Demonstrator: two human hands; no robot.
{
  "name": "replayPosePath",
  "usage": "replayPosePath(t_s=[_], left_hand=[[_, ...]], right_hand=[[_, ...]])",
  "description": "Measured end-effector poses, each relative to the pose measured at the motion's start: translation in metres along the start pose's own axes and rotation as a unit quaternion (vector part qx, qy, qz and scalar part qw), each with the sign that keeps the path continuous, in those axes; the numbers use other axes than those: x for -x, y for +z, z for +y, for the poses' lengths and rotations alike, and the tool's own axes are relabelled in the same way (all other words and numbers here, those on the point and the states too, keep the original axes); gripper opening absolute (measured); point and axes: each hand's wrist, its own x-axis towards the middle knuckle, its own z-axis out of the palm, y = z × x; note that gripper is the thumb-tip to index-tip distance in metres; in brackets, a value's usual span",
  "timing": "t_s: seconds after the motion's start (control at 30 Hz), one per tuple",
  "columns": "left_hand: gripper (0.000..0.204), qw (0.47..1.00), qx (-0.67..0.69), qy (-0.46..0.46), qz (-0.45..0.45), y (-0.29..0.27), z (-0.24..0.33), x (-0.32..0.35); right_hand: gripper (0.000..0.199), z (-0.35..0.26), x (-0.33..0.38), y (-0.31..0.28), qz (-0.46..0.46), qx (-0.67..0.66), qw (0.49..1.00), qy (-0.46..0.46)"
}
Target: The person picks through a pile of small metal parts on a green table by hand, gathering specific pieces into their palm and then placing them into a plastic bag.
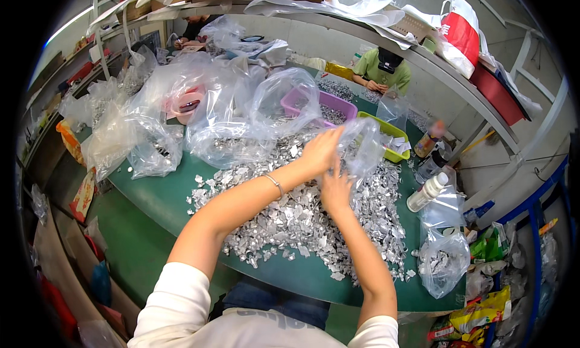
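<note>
A wide heap of small silvery metal-looking pieces [290, 215] covers the middle of the green table. Over it, my left hand [322, 153] is closed on the edge of a clear plastic bag [364, 147], its arm reaching across to the right. Close below, my right hand [336, 190] is at the bag's lower side, above the pieces. Its fingers point away from me and are smeared, so their grip does not show clearly. What the bag contains is hard to make out.
Beyond the heap stand a purple basket [345, 106] and a yellow-green basket [396, 153]. Large clear bags [226, 112] crowd the left. On the right are a white bottle [428, 192] and a bag of pieces [444, 263]. A person in green [396, 79] sits across, under an overhead shelf [441, 52].
</note>
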Motion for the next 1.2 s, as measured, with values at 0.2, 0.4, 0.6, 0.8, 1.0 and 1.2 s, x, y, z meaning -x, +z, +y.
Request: replayPosePath(t_s=[0.2,0.4,0.6,0.8,1.0,1.2], left_hand=[[0.06,0.994,0.025,0.085,0.06,0.017,-0.021,0.003],[0.053,0.979,-0.013,0.12,0.164,0.011,-0.039,-0.002],[0.052,0.982,-0.013,0.089,0.167,-0.002,-0.035,0.005],[0.056,0.993,0.056,0.057,0.09,-0.018,0.003,0.084],[0.043,0.979,0.073,-0.049,-0.186,-0.052,0.02,0.215],[0.031,0.987,-0.029,-0.055,-0.151,-0.015,0.037,0.272]], right_hand=[[0.08,0.034,-0.008,0.011,0.154,-0.324,0.933,-0.017],[0.081,0.078,-0.037,-0.001,0.207,-0.528,0.79,0.231],[0.065,0.074,-0.015,-0.009,0.219,-0.441,0.864,0.11],[0.023,0.038,0.108,-0.037,0.164,-0.46,0.873,-0.023],[0.019,0.008,0.196,-0.016,0.039,-0.478,0.877,0.029],[0.03,-0.05,0.193,0.0,0.064,-0.423,0.903,-0.033]])
